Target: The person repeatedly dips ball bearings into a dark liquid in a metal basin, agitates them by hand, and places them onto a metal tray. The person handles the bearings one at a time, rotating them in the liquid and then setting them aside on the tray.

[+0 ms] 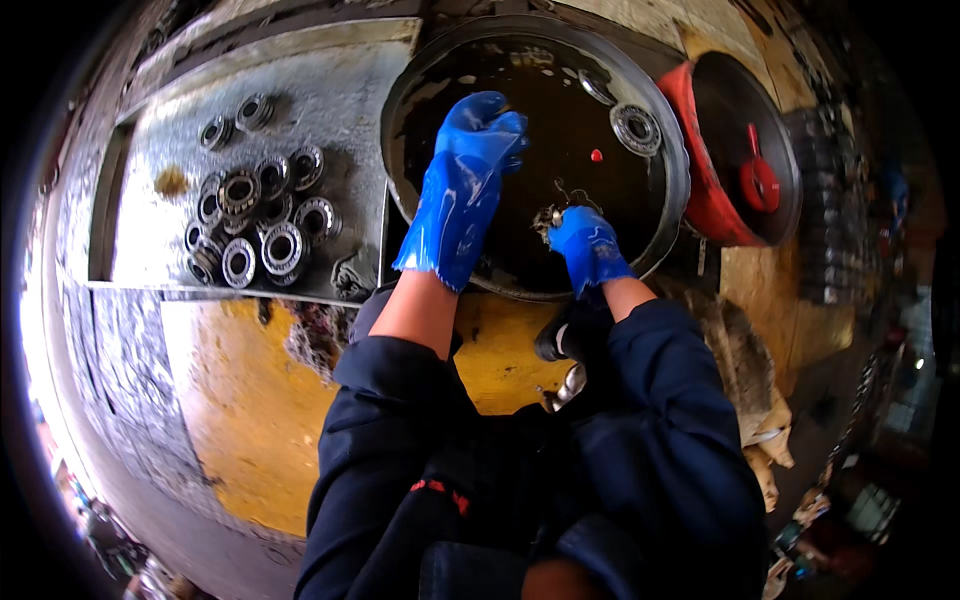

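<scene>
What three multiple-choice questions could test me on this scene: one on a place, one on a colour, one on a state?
1. Where does the pile of bearings lie?
A. left of the basin
B. inside the red tub
C. on the person's lap

2. What colour are the gloves?
A. yellow
B. blue
C. black

3. What is the right hand doing?
A. hanging free
B. resting on the red tub
C. gripping a small part in the basin

Key: 1 A, they sit on the metal tray to its left; 2 B, both hands, like the left hand, wear blue; 3 C, its fingers close on a small part over dark liquid.

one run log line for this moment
left hand: in dark basin, empty | right hand: holds small metal part | bearings: on tray at left
</scene>
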Demonstrator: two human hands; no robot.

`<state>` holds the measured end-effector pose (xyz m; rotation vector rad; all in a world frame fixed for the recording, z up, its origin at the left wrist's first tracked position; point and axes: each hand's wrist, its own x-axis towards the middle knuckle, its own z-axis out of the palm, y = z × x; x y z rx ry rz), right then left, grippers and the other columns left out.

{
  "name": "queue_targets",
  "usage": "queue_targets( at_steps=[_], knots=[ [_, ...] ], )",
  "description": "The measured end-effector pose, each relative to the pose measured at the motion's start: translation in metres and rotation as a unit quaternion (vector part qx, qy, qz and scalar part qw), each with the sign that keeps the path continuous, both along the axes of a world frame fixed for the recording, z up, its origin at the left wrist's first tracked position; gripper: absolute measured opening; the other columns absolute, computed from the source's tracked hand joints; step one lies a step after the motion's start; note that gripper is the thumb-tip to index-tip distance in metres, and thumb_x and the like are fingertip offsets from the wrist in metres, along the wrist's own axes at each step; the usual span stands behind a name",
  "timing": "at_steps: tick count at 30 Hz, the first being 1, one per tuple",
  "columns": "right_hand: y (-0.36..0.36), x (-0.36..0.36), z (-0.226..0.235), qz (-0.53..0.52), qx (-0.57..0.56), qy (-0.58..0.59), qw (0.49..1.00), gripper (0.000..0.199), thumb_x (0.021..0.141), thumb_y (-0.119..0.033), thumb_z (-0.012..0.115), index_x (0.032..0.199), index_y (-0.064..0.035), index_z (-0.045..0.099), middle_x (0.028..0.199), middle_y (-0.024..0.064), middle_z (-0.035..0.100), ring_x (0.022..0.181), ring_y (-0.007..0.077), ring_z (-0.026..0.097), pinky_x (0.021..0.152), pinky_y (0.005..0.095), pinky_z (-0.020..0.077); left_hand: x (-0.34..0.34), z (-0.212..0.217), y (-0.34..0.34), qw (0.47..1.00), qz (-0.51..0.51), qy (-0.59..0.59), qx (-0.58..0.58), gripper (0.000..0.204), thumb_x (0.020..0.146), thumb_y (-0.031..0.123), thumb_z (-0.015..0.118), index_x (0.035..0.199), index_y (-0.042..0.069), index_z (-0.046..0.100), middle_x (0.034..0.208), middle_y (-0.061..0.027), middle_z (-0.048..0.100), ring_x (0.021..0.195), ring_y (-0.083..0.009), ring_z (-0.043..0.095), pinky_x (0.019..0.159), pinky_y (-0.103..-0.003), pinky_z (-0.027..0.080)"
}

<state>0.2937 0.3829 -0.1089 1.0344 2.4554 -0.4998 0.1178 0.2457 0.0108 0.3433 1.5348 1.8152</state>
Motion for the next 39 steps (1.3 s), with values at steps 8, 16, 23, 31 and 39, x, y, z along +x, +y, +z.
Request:
queue_targets(
  at_steps=[8,16,23,31,39],
  knots=[
    [-0.002,-0.009,0.013,0.197,0.017,-0.05,0.979,0.034,0.081,-0.035,0.072,0.104,-0.0096,0.075,0.098,0.0192,0.074,0.09,0.0347,0.072,0.077,0.0468,0.0567,-0.012,-0.006,0.003,0.976,0.011,-0.15,0.158,0.055,0.095,0.028,0.071,0.139,0.003,0.051,0.12,-0.0163,0.068,0.099,-0.0266,0.07,0.083,-0.041,0.056],
    [-0.025,-0.012,0.025,0.152,0.039,-0.074,0.985,0.029,0.079,-0.032,0.075,0.097,-0.01,0.076,0.093,0.0135,0.076,0.087,0.031,0.074,0.069,0.0436,0.056,-0.005,0.01,-0.013,0.91,0.019,-0.28,0.305,0.035,0.098,0.03,0.067,0.121,0.006,0.059,0.106,-0.0125,0.069,0.084,-0.0241,0.068,0.074,-0.037,0.055],
    [-0.005,0.008,0.012,0.243,0.083,-0.023,0.966,0.036,0.075,-0.036,0.08,0.101,-0.0117,0.074,0.1,0.0163,0.074,0.098,0.0329,0.071,0.077,0.0441,0.056,-0.006,-0.015,-0.009,0.899,-0.014,-0.27,0.345,0.038,0.101,0.028,0.063,0.131,0.005,0.057,0.123,-0.0167,0.066,0.106,-0.0307,0.067,0.091,-0.044,0.055],
    [-0.014,-0.003,0.011,0.204,0.108,-0.066,0.971,0.033,0.08,-0.032,0.073,0.1,-0.0056,0.073,0.099,0.0169,0.075,0.09,0.0362,0.072,0.077,0.0456,0.0565,-0.003,-0.011,-0.011,0.913,-0.009,-0.263,0.311,0.042,0.101,0.029,0.062,0.134,0.005,0.054,0.124,-0.0177,0.065,0.108,-0.0302,0.067,0.093,-0.043,0.054],
    [0.007,0.021,-0.016,0.128,0.044,0.029,0.99,0.029,0.078,-0.03,0.073,0.095,-0.0061,0.072,0.088,0.0179,0.073,0.084,0.0378,0.07,0.075,0.0477,0.052,-0.001,0.009,-0.014,0.927,0.0,-0.247,0.281,0.041,0.101,0.032,0.061,0.133,0.006,0.056,0.125,-0.0163,0.066,0.11,-0.0297,0.066,0.092,-0.042,0.053]
  ],
)
